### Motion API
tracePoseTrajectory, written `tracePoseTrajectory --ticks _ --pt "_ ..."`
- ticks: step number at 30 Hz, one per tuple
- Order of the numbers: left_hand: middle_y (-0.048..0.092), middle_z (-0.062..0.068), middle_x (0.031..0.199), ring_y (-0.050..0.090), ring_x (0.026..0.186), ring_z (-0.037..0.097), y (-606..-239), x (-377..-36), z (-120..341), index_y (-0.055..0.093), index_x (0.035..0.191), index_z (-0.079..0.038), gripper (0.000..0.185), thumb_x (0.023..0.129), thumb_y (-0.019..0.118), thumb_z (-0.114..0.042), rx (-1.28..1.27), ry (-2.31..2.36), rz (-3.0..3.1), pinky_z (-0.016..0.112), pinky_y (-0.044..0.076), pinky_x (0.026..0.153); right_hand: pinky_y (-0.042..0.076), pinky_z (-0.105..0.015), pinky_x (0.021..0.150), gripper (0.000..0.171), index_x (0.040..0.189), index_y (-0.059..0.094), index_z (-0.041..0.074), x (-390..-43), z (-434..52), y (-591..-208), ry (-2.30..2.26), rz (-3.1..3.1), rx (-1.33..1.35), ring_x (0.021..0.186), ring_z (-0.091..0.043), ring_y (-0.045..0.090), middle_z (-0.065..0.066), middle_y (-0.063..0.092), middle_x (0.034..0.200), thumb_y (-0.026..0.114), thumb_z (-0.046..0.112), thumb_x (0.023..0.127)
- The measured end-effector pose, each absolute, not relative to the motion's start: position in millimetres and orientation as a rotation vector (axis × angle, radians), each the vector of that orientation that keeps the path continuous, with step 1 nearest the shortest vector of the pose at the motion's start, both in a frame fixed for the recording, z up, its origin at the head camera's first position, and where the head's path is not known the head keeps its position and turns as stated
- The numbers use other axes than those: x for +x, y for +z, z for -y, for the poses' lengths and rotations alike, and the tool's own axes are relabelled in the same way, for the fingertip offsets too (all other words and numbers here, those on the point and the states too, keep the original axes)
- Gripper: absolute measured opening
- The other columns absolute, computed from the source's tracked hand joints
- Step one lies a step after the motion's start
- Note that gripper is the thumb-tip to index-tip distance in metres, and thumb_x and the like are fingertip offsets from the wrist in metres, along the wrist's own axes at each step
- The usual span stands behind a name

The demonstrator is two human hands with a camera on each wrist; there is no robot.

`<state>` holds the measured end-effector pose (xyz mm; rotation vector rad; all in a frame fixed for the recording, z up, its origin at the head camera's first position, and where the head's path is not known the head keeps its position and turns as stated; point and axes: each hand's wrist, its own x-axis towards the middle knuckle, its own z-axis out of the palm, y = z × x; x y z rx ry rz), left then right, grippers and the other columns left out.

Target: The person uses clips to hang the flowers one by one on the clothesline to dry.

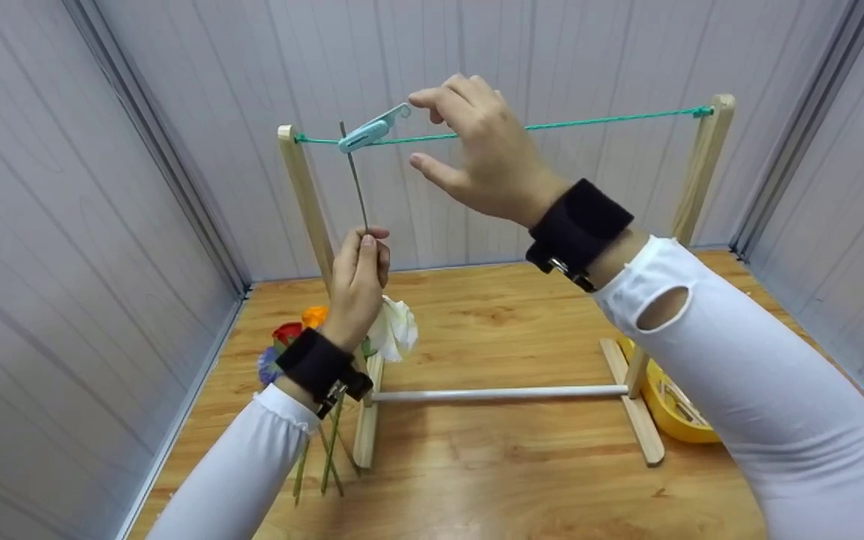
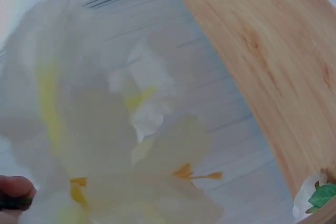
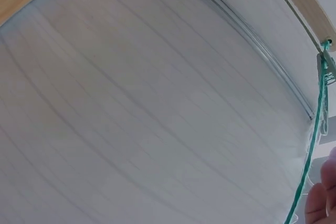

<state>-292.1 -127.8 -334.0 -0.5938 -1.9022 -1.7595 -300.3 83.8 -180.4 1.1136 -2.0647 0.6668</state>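
Stem (image 1: 357, 184) pinched in left hand (image 1: 359, 289), clothespin-clipped (image 1: 369, 131).

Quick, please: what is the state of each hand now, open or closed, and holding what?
Left hand: closed, pinching the flower stem that hangs from the clothespin.
Right hand: open, fingers by the clothespin's end, holding nothing.

Open room under the cord (image 1: 604, 118); crossbar (image 1: 499, 393) blocks low down.
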Motion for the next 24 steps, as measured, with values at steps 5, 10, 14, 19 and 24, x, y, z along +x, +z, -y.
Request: tracePoseTrajectory --ticks 5,10,14,19,24 --pt "0.068 0.014 0.106 0.066 0.087 0.017 -331.9 -289.5 128.8 0.054 0.139 0.009 0.036 0.117 0.032 -0.007 -0.577 -1.75 1.922 0.024 0.056 0.08 0.046 -0.037 0.09 0.047 0.14 0.061 -0.008 -298.5 -102.2 -195.7 0.704 1.984 1.199 0.099 -0.036 0.058 -0.024 0.063 0.107 0.074 0.017 0.102" --pt "0.064 0.027 0.138 0.066 0.126 0.036 -330.5 -281.9 131.1 0.043 0.156 0.01 0.044 0.117 0.033 -0.007 -0.569 -1.696 1.973 0.038 0.055 0.11 0.046 -0.034 0.081 0.042 0.135 0.063 -0.009 -292.8 -121.7 -214.2 0.723 1.989 1.222 0.088 -0.032 0.057 -0.023 0.063 0.102 0.075 0.013 0.101" --pt "0.052 0.029 0.157 0.053 0.147 0.041 -333.0 -275.7 135.3 0.034 0.162 0.01 0.049 0.116 0.036 -0.006 -0.58 -1.656 1.991 0.049 0.042 0.126 0.044 -0.03 0.077 0.037 0.132 0.065 -0.008 -286.4 -138.3 -229.3 0.748 1.995 1.201 0.083 -0.027 0.055 -0.022 0.062 0.098 0.074 0.008 0.101" --pt "0.044 0.029 0.165 0.045 0.155 0.041 -339.1 -266.0 141.4 0.032 0.163 0.01 0.053 0.114 0.044 -0.006 -0.6 -1.547 2.035 0.053 0.038 0.128 0.041 -0.023 0.074 0.037 0.132 0.065 -0.008 -279.2 -160.3 -246.4 0.812 1.997 1.139 0.079 -0.021 0.053 -0.019 0.063 0.095 0.073 0.003 0.098" --pt "0.054 0.029 0.153 0.056 0.143 0.042 -346.5 -255.5 143.6 0.042 0.155 0.012 0.052 0.107 0.057 -0.003 -0.559 -1.401 2.006 0.055 0.051 0.116 0.041 -0.02 0.073 0.038 0.132 0.065 -0.007 -274.2 -180.9 -259.6 0.863 2.003 1.086 0.079 -0.016 0.053 -0.018 0.065 0.093 0.074 -0.002 0.096"
